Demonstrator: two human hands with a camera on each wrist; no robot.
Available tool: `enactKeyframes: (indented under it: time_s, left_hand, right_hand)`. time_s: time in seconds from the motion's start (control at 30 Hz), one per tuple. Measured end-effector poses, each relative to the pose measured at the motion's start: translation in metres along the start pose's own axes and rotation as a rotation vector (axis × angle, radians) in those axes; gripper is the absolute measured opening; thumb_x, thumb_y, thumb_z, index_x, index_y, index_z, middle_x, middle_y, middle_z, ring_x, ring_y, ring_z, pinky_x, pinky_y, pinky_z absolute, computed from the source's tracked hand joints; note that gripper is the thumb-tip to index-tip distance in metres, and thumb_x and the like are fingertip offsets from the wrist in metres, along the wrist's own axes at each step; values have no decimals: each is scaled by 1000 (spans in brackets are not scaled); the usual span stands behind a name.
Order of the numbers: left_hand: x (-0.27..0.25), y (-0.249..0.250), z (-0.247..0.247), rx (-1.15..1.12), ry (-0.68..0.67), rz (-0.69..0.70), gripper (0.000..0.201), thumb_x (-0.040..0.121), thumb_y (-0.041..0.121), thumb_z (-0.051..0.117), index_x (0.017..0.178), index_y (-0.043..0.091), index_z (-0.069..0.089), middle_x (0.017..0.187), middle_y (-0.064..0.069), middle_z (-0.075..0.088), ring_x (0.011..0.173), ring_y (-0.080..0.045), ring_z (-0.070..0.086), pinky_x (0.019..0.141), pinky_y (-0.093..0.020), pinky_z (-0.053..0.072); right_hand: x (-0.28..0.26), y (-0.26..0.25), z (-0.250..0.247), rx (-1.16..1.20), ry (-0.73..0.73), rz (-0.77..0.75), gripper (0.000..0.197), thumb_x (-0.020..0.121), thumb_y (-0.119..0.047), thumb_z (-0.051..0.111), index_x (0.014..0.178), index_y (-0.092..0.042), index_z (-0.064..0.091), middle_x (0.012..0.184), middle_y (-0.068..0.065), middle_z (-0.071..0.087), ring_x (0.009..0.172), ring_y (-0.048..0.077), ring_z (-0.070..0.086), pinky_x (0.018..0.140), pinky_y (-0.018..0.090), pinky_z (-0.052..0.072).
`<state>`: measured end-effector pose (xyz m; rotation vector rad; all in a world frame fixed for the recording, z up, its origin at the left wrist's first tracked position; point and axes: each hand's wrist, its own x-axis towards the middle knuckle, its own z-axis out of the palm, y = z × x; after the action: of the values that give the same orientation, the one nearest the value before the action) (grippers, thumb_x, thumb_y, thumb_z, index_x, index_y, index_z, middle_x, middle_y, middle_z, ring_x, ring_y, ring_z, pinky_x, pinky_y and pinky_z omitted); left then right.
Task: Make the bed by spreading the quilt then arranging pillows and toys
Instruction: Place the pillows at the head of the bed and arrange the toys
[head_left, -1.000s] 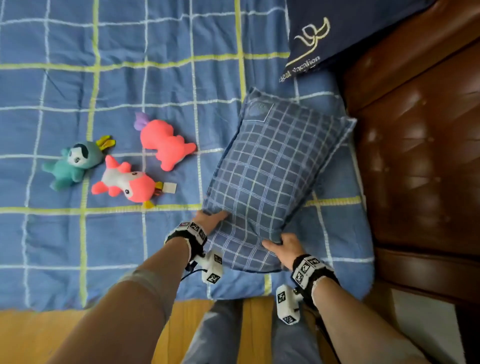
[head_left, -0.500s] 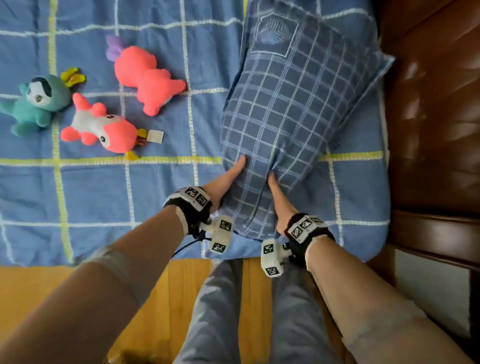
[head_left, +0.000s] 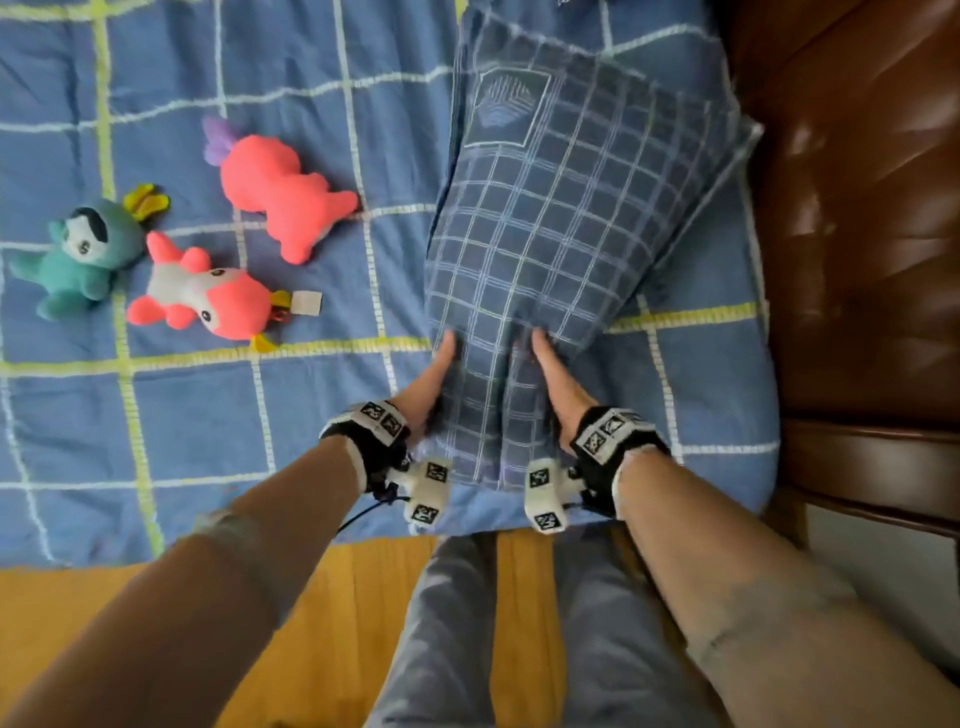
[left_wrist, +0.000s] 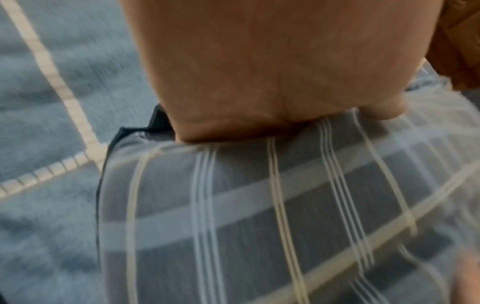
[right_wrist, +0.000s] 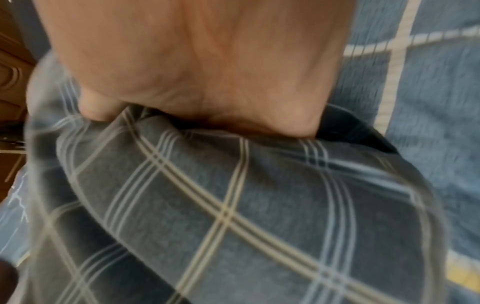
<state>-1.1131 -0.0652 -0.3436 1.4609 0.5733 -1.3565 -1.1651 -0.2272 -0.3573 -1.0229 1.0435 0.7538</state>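
So the checked pillow (head_left: 561, 249) sits in the upper right of the head view, lying on the quilt (head_left: 291, 426) right next to the brown headboard (head_left: 857, 218). The quilt looks spread flat already, so I'd call that part done. The pillow seems nearly placed, maybe just needs squaring up. The three toys are left: the pink plush (head_left: 275, 192), the pink-and-white one (head_left: 208, 296) and the teal one (head_left: 78, 254), all loose in the left half of the frame.

My left hand (head_left: 431, 379) and right hand (head_left: 556, 379) are both at the pillow's near end, low center of frame, fingers dug into the fabric and bunching it, thumbs on top. Arms reach forward from the bottom edge, roughly parallel.
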Motion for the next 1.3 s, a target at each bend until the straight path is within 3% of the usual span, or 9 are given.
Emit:
enactKeyframes:
  time_s: [0.1,0.27,0.43,0.67,0.83,0.97,1.07,1.2,1.3]
  left_hand:
    - [-10,24,-25,62,-2,-58,94,79,87,27,142,20,48,134,-5,60,121,-22,59,107,-43,41]
    - [-36,121,-46,189,283,-44,94,77,87,32,152,33,24,157,1,27,143,-31,27,109,-58,22]
    - [-1,206,-53,172,391,71,105,67,86,54,151,29,26,159,-2,25,144,-30,27,110,-62,24]
    - [80,222,23,293,-50,154,87,82,83,34,146,26,42,149,-1,46,126,-15,53,114,-42,36]
    - [56,231,-6,226,-9,-20,75,76,84,42,128,33,60,136,0,59,120,-21,59,96,-47,46]
    - [67,244,-66,177,222,-49,109,52,96,46,146,42,35,149,0,38,136,-26,39,102,-54,31]
    - [82,249,-26,97,-82,-8,78,73,86,47,129,33,58,123,0,63,108,-18,64,94,-39,47]
    - [88,238,-2,152,-182,26,80,74,86,44,130,31,60,127,1,66,119,-20,61,108,-49,41]
    - [70,229,-42,55,-66,-41,72,58,97,45,95,38,62,104,7,59,89,-17,56,75,-43,42]
  right_hand:
    - [3,3,-44,-27,61,99,126,39,-102,51,149,-44,29,159,-10,25,146,21,25,118,56,16]
    - [-54,-76,-73,-6,251,29,95,78,-85,37,155,-33,16,163,-1,11,149,29,16,116,60,13]
    - [-25,-161,-106,61,325,-160,102,72,-89,41,155,-35,17,163,3,15,146,30,24,115,58,21]
    - [86,-199,-69,98,22,-127,97,62,-94,49,141,-38,47,145,-3,51,130,25,50,113,56,31]
    - [94,-199,-116,56,181,-27,127,30,-102,54,143,-45,39,146,-7,44,131,28,47,107,58,33]
    - [35,-228,-120,79,233,-5,118,50,-99,47,151,-41,23,156,4,32,140,32,36,108,62,30]
    - [51,-238,-68,17,110,1,106,62,-92,49,148,-32,36,154,4,37,138,32,40,113,57,28]
    - [90,-229,-47,-41,-20,-90,97,55,-91,60,134,-34,56,132,4,63,120,29,60,108,53,40]
    - [52,-231,-65,-1,89,-25,101,59,-83,67,143,-32,46,144,-1,50,132,29,48,113,52,32]
